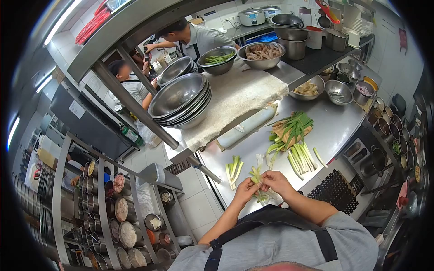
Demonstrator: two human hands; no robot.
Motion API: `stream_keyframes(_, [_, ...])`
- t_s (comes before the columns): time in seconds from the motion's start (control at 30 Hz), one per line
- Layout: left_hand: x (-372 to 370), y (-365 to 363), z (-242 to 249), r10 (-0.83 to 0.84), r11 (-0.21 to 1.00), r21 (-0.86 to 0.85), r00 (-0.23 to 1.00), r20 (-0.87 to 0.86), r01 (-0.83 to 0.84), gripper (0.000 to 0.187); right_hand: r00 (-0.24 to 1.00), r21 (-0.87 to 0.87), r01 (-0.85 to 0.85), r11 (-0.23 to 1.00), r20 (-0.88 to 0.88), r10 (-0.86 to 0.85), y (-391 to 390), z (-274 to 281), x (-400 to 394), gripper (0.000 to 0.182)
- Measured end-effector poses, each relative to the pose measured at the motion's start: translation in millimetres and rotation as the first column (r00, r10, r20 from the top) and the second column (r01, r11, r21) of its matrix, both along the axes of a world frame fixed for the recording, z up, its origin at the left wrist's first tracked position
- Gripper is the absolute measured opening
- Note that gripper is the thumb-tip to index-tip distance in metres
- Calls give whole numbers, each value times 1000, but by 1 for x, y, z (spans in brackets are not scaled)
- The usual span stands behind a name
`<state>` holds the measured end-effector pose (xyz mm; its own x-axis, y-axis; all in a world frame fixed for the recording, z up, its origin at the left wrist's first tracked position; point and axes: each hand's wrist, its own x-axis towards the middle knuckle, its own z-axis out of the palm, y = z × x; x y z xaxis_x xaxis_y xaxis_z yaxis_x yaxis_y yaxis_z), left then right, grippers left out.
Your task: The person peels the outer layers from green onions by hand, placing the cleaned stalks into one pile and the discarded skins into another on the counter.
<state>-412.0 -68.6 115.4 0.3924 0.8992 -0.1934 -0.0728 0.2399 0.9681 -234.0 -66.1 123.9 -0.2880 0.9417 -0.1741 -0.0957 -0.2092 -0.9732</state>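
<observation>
My left hand (245, 191) and my right hand (276, 183) meet above the steel counter, close to my apron. Between their fingertips is a pale green leek (256, 174), gripped from both sides. Loose peelings (263, 198) lie just below the hands, partly hidden by them. To the left is a small group of leek stalks (233, 170). A row of white-and-green leeks (302, 160) is spread out on the right, and behind it sits a heap of leeks with dark green leaves (294, 127) on brownish wrapping.
Above the counter, a steel shelf carries stacked metal bowls (181, 101), a bowl of green vegetables (218, 59) and a bowl of meat strips (261, 55). A wrapped roll (247, 126) lies beneath. Two people stand beyond. At left is a rack of food containers (129, 235).
</observation>
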Motion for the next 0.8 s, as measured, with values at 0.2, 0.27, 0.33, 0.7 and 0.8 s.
stream_keyframes(0.2, [-2,1,-4,32,999,11,999,-35,-32,17,999,-14,10,1000,42,-10,-1,7,1,14])
stream_keyframes(0.27, [-3,2,-7,55,999,3,998,-15,-54,15,998,8,26,1000,-52,-25,2,-3,2,13])
stream_keyframes(0.33, [-4,3,-8,81,997,-7,997,-14,-82,13,997,12,47,999,-65,-46,3,-8,4,13])
stream_keyframes(0.7, [-10,11,-10,224,970,108,973,-63,-216,15,957,26,253,967,-153,-247,2,-3,8,15])
stream_keyframes(0.8, [-9,14,-14,211,961,210,970,-125,-182,16,953,33,274,961,-142,-266,1,-3,8,13])
